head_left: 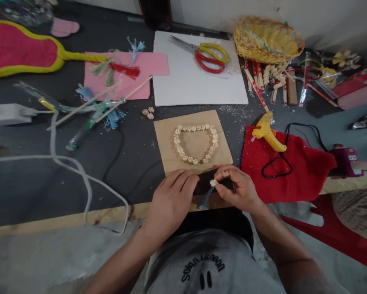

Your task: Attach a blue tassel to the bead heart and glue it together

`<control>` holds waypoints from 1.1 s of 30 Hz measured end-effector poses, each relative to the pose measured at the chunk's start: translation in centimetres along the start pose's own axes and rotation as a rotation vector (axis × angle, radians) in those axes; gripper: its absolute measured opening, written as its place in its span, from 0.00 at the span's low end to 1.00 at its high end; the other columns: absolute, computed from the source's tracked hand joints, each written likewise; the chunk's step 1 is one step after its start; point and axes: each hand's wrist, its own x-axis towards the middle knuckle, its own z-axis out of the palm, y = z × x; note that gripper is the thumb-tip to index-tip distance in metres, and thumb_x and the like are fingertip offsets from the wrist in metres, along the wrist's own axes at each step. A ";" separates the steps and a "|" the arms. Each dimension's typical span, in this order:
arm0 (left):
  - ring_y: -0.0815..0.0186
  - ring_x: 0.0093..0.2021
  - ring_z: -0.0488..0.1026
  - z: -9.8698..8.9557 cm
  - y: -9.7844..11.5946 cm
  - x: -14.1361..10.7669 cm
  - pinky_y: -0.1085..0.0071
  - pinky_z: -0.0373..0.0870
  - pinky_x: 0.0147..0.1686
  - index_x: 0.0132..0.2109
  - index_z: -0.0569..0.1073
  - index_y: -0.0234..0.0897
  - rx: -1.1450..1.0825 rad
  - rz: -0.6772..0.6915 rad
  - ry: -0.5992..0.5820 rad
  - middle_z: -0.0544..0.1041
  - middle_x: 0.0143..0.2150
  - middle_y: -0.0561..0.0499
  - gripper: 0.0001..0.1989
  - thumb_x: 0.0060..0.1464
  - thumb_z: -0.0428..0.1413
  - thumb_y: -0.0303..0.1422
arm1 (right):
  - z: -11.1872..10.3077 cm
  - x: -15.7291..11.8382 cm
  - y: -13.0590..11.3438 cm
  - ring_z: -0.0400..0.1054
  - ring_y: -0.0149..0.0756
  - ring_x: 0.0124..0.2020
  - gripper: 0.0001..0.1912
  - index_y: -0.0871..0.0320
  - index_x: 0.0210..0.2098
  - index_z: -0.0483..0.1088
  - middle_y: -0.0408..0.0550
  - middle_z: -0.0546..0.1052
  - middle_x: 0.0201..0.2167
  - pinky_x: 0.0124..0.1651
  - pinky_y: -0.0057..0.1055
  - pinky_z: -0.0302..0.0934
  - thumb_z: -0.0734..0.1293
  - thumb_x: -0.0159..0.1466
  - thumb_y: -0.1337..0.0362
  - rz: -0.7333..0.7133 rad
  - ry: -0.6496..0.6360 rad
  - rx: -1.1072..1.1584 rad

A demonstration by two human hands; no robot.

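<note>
My right hand [240,188] pinches a small pale wooden flower [213,182] between thumb and finger, just above the table's front edge. A blue tassel [205,199] hangs below that flower. My left hand [174,195] lies palm down with its fingers stretched over the near edge of a brown cardboard square [168,139]; what is under the fingers is hidden. On the cardboard, a row of pale flowers [176,143] forms a heart outline. Several loose flowers [150,116] sit beyond its left corner.
To the right, a yellow glue gun [271,132] rests on red felt [309,171]. Red-handled scissors [209,61] lie on a white board [177,90]. A woven basket [247,43] stands behind. Leftward are a white cable [87,192], tassels [113,118] and a pink-and-yellow paddle-shaped piece [24,49].
</note>
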 end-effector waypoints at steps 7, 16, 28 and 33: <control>0.59 0.39 0.76 0.2 0.1 1.4 0.64 0.73 0.39 0.39 0.74 0.35 0.047 -0.043 0.044 0.80 0.36 0.48 0.07 0.65 0.52 0.25 | 0.0 0.0 0.1 0.76 0.37 0.43 0.01 0.53 0.37 0.73 0.45 0.79 0.34 0.56 0.41 0.71 0.69 0.64 0.64 0.002 -0.003 -0.014; 0.62 0.32 0.71 -0.3 0.3 1.7 0.65 0.70 0.35 0.34 0.71 0.36 0.024 -0.010 0.104 0.75 0.29 0.50 0.12 0.67 0.48 0.25 | -0.1 0.1 0.2 0.76 0.36 0.42 0.02 0.53 0.37 0.72 0.45 0.79 0.34 0.53 0.37 0.72 0.69 0.64 0.66 -0.020 -0.005 -0.023; 0.68 0.26 0.71 -2.8 0.1 -1.8 0.70 0.70 0.31 0.33 0.72 0.38 -0.185 0.019 0.186 0.77 0.25 0.55 0.10 0.64 0.54 0.25 | 0.0 0.0 0.3 0.76 0.37 0.43 0.02 0.53 0.37 0.73 0.45 0.79 0.34 0.55 0.40 0.72 0.70 0.65 0.65 -0.030 0.005 -0.014; 0.66 0.32 0.79 -2.9 -1.0 -3.4 0.70 0.75 0.37 0.38 0.75 0.40 -0.214 -0.162 0.240 0.82 0.30 0.55 0.06 0.64 0.55 0.26 | 0.2 -0.1 0.4 0.75 0.36 0.41 0.01 0.53 0.37 0.73 0.45 0.79 0.33 0.55 0.40 0.72 0.70 0.65 0.64 -0.033 0.015 -0.037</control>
